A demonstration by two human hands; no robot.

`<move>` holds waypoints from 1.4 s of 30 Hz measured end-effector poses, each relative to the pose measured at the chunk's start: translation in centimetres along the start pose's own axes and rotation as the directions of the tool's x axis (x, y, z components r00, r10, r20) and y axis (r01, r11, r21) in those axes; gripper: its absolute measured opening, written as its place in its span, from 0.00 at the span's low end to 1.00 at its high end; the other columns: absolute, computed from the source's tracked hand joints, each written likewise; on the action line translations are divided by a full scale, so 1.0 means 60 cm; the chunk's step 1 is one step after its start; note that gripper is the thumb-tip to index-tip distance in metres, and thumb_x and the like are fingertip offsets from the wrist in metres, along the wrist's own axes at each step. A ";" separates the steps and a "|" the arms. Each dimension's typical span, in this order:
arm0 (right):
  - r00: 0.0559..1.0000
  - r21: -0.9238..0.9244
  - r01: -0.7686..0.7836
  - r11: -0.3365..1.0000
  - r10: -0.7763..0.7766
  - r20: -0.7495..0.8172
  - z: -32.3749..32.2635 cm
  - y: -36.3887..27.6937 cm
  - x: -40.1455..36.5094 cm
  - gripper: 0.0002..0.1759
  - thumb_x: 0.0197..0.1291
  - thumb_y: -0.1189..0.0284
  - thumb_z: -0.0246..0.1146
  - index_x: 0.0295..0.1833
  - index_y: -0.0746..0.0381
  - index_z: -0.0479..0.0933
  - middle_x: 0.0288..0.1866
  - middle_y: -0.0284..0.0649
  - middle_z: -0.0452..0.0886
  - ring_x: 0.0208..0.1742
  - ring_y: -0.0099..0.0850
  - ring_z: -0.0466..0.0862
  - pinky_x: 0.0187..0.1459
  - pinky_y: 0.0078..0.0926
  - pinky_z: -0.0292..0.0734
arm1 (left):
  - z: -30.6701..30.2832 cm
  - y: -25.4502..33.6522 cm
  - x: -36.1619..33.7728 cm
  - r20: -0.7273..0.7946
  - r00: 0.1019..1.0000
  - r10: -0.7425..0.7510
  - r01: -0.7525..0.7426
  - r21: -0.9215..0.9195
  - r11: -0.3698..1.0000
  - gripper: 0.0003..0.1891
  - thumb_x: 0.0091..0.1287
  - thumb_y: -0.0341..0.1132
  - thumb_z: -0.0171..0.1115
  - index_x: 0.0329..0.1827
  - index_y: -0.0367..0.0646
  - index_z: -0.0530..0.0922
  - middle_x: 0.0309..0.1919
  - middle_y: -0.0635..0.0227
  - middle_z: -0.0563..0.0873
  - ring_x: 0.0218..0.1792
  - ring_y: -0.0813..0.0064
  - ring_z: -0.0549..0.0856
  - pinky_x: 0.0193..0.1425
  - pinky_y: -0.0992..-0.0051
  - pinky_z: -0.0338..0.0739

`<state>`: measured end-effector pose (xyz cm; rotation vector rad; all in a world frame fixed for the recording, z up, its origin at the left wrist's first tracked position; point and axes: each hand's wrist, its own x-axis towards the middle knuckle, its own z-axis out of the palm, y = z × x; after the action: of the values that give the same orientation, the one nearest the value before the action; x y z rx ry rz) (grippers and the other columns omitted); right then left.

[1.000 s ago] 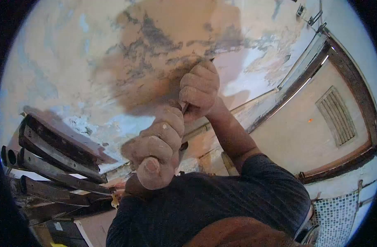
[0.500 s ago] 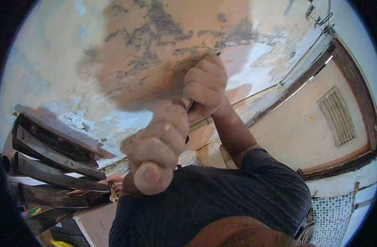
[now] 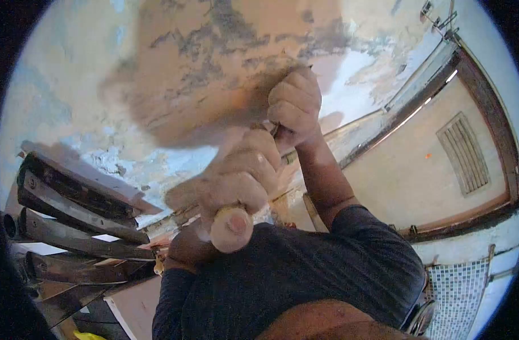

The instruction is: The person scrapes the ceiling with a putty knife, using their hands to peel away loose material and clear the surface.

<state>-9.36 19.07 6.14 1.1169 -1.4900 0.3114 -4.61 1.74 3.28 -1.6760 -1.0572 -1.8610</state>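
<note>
My left hand (image 3: 242, 173) is wrapped round the pale, round-ended handle (image 3: 234, 228) of a long tool, whose butt points at me. Farther up, my right hand (image 3: 295, 105) is closed in a fist at the wall. A short dark piece of the tool (image 3: 276, 130) shows between the two hands, and a small dark tip (image 3: 311, 67) pokes out past the right fist. Most of the tool is hidden by my fingers, so its exact kind cannot be told. Both hands are close to the wall (image 3: 214, 73), where paint has flaked off in patches.
Dark slatted bars (image 3: 81, 226) stand at the left, near the wall. At the right is a brown-framed door (image 3: 407, 170) with a vent grille (image 3: 463, 153). Small mosaic tiles (image 3: 458, 297) cover a strip at lower right. Something yellow (image 3: 88, 335) shows at bottom left.
Both hands have shifted right in view, the left one further and upward, the right one slightly up. The tool's butt has moved right and up with the left hand. Both grips stay closed.
</note>
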 end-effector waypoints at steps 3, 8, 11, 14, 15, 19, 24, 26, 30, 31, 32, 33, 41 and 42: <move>1.000 -0.029 -0.006 1.000 0.006 0.002 -0.005 -0.008 -0.003 0.20 0.49 0.59 0.72 0.22 0.55 0.67 0.22 0.32 0.70 0.23 0.34 0.70 0.31 0.33 0.62 | 0.002 0.009 -0.018 -0.012 1.000 -0.026 0.027 0.075 0.997 0.20 0.75 0.51 0.47 0.33 0.43 0.74 0.29 0.63 0.77 0.37 0.61 0.78 0.46 0.59 0.71; 0.990 -0.161 -0.064 0.985 0.082 0.114 -0.027 -0.019 -0.085 0.15 0.60 0.58 0.66 0.38 0.60 0.76 0.42 0.43 0.77 0.46 0.43 0.78 0.52 0.46 0.72 | 0.030 0.039 -0.081 -0.212 0.908 -0.362 0.419 0.392 0.819 0.22 0.74 0.43 0.51 0.63 0.36 0.73 0.48 0.49 0.83 0.49 0.47 0.81 0.62 0.56 0.72; 0.939 -0.328 -0.344 0.880 0.331 -0.096 -0.001 -0.068 -0.140 0.19 0.53 0.67 0.65 0.51 0.61 0.81 0.63 0.51 0.73 0.66 0.51 0.72 0.68 0.53 0.62 | 0.047 0.047 -0.119 -0.177 0.674 -0.717 0.729 0.317 0.607 0.22 0.74 0.40 0.55 0.66 0.37 0.71 0.52 0.44 0.82 0.54 0.46 0.82 0.61 0.56 0.73; 0.886 -0.305 -0.455 0.836 0.459 -0.065 0.026 -0.089 -0.163 0.32 0.68 0.63 0.57 0.74 0.64 0.63 0.79 0.61 0.51 0.78 0.58 0.55 0.75 0.59 0.50 | 0.056 0.036 -0.134 -0.196 0.640 -0.743 0.746 0.387 0.541 0.24 0.73 0.39 0.58 0.69 0.38 0.69 0.53 0.46 0.82 0.55 0.52 0.83 0.61 0.60 0.75; 0.849 -0.226 -0.528 0.818 0.515 -0.121 0.033 -0.098 -0.157 0.35 0.74 0.58 0.52 0.78 0.65 0.55 0.82 0.61 0.44 0.81 0.59 0.50 0.76 0.59 0.47 | 0.057 0.040 -0.128 -0.207 0.663 -0.719 0.712 0.470 0.522 0.26 0.73 0.42 0.59 0.70 0.38 0.69 0.53 0.42 0.83 0.54 0.46 0.84 0.60 0.57 0.77; 0.767 -0.088 -0.641 0.762 0.641 -0.032 0.034 -0.130 -0.128 0.44 0.75 0.56 0.52 0.82 0.68 0.38 0.84 0.58 0.36 0.84 0.51 0.41 0.80 0.50 0.37 | 0.033 0.074 -0.108 -0.152 0.809 -0.568 0.553 0.524 0.648 0.23 0.69 0.36 0.65 0.65 0.39 0.75 0.49 0.45 0.85 0.50 0.50 0.87 0.55 0.60 0.80; 0.722 -0.035 -0.691 0.722 0.689 -0.062 0.053 -0.122 -0.125 0.50 0.69 0.62 0.59 0.81 0.71 0.34 0.84 0.61 0.30 0.84 0.54 0.38 0.80 0.47 0.36 | 0.037 0.059 -0.095 -0.130 0.923 -0.361 0.374 0.521 0.768 0.22 0.67 0.33 0.67 0.63 0.40 0.77 0.44 0.48 0.87 0.43 0.52 0.89 0.48 0.62 0.82; 0.661 -0.032 -0.750 0.661 0.748 -0.050 0.055 -0.121 -0.133 0.50 0.66 0.68 0.60 0.81 0.70 0.34 0.84 0.59 0.31 0.84 0.53 0.38 0.80 0.45 0.36 | 0.032 0.068 -0.084 -0.089 0.924 -0.372 0.363 0.512 0.779 0.22 0.66 0.32 0.67 0.64 0.40 0.76 0.43 0.49 0.87 0.41 0.52 0.89 0.46 0.62 0.83; 0.567 0.025 -0.824 0.566 0.823 0.035 0.040 -0.126 -0.151 0.52 0.62 0.76 0.62 0.81 0.69 0.35 0.84 0.58 0.33 0.84 0.50 0.37 0.81 0.42 0.36 | 0.019 0.074 -0.082 -0.080 0.858 -0.508 0.472 0.516 0.715 0.22 0.66 0.33 0.67 0.64 0.41 0.77 0.43 0.47 0.86 0.44 0.51 0.88 0.48 0.60 0.82; 0.648 -0.100 -0.758 0.645 0.762 0.007 0.036 -0.133 -0.120 0.52 0.62 0.75 0.62 0.81 0.70 0.35 0.84 0.60 0.34 0.84 0.51 0.37 0.81 0.43 0.35 | 0.015 0.069 -0.087 -0.116 0.850 -0.514 0.493 0.522 0.697 0.22 0.66 0.33 0.67 0.64 0.42 0.77 0.44 0.46 0.86 0.45 0.50 0.88 0.49 0.59 0.81; 0.645 -0.101 -0.760 0.642 0.765 0.003 0.041 -0.135 -0.126 0.52 0.62 0.75 0.62 0.81 0.70 0.35 0.84 0.60 0.34 0.84 0.51 0.37 0.81 0.43 0.35 | 0.015 0.063 -0.094 -0.111 0.849 -0.517 0.493 0.522 0.697 0.22 0.66 0.33 0.67 0.64 0.42 0.77 0.44 0.46 0.86 0.45 0.50 0.88 0.49 0.59 0.81; 0.639 -0.128 -0.765 0.631 0.768 -0.038 0.049 -0.136 -0.137 0.52 0.63 0.72 0.62 0.80 0.72 0.34 0.83 0.62 0.33 0.84 0.53 0.37 0.81 0.44 0.35 | 0.017 0.057 -0.102 -0.158 0.815 -0.558 0.552 0.507 0.662 0.22 0.67 0.33 0.66 0.63 0.40 0.78 0.49 0.47 0.85 0.50 0.51 0.86 0.56 0.60 0.78; 0.536 -0.034 -0.844 0.535 0.844 0.004 0.064 -0.181 -0.157 0.52 0.65 0.63 0.61 0.78 0.79 0.37 0.82 0.67 0.33 0.83 0.58 0.40 0.80 0.46 0.38 | 0.000 0.076 -0.125 -0.159 0.854 -0.496 0.503 0.501 0.704 0.23 0.67 0.31 0.66 0.65 0.36 0.75 0.53 0.46 0.85 0.52 0.49 0.86 0.60 0.61 0.78; 0.594 -0.124 -0.802 0.585 0.803 -0.053 0.072 -0.177 -0.157 0.49 0.66 0.64 0.60 0.78 0.80 0.39 0.82 0.67 0.37 0.83 0.58 0.43 0.80 0.45 0.43 | -0.002 0.075 -0.125 -0.180 0.831 -0.527 0.547 0.439 0.713 0.22 0.68 0.32 0.66 0.64 0.36 0.76 0.54 0.47 0.84 0.54 0.50 0.85 0.62 0.60 0.77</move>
<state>-5.23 14.84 -7.48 0.2418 -1.9332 0.8207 0.04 -2.52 -2.84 -1.0953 -1.9637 -1.7197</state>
